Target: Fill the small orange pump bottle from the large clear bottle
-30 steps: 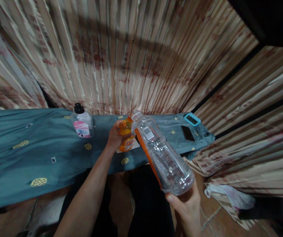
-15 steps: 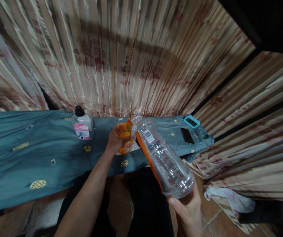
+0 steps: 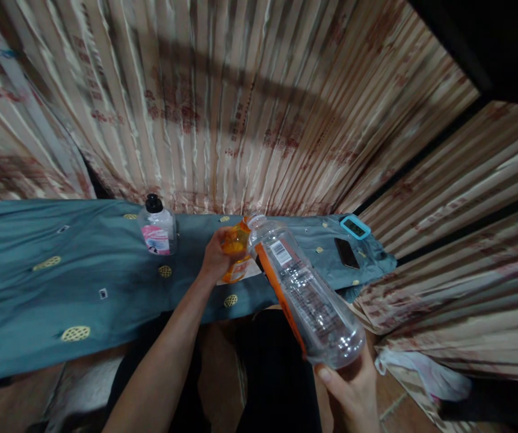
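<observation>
Hands tip clear bottle (image 3: 306,288) onto orange bottle (image 3: 236,249).

Single head-worn view, looking forward and down from close above the left hand (image 3: 216,260) and right hand (image 3: 353,391), past them to the cloth-covered table (image 3: 37,282) just ahead and striped curtains (image 3: 222,102) close behind it.

I see a teal cloth (image 3: 37,282) with gold dots over the table, a small black-capped bottle with a pink label (image 3: 157,227) standing on it, a dark phone (image 3: 346,253) beside a blue-framed timer (image 3: 355,227), and striped curtains (image 3: 222,108) behind.
</observation>
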The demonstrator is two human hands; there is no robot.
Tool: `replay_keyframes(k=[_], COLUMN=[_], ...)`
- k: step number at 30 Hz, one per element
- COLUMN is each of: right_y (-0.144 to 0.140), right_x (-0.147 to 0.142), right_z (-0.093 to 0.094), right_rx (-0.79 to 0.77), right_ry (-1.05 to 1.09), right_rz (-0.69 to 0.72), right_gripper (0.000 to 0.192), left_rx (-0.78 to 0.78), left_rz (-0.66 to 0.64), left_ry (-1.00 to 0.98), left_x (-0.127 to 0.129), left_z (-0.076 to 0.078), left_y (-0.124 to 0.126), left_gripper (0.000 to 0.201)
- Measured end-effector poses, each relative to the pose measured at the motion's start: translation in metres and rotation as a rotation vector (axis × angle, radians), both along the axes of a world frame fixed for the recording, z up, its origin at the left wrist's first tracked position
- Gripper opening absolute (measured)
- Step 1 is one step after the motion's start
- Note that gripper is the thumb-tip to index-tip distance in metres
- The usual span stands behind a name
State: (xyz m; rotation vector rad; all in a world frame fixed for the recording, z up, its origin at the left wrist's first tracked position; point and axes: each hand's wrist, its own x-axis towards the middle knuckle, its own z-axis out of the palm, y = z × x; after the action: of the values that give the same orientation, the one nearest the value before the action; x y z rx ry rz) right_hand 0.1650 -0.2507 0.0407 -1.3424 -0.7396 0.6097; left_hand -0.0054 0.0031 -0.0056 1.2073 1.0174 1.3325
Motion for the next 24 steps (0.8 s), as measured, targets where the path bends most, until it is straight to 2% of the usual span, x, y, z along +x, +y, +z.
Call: replay_keyframes(k=[8, 17, 24], right_y=[0.000, 0.001, 0.002], right_x=[-0.010, -0.008, -0.004], right_z=[0.012, 0.010, 0.007], right_rx=[-0.057, -0.080, -0.069], right_ry=[0.031, 0.006, -0.043], right_rz=[-0.028, 0.000, -0.032], right_gripper=[0.106, 0.103, 0.104], left_rx=[-0.004, -0.004, -0.013], left_rz=[0.000, 0.013, 0.000], left_ry=[0.013, 0.023, 0.022], left_x=[0.000, 0.001, -0.001], left_z=[-0.002, -0.003, -0.003], left_y=[0.001, 0.000, 0.001], left_gripper=[0.061, 0.062, 0.062])
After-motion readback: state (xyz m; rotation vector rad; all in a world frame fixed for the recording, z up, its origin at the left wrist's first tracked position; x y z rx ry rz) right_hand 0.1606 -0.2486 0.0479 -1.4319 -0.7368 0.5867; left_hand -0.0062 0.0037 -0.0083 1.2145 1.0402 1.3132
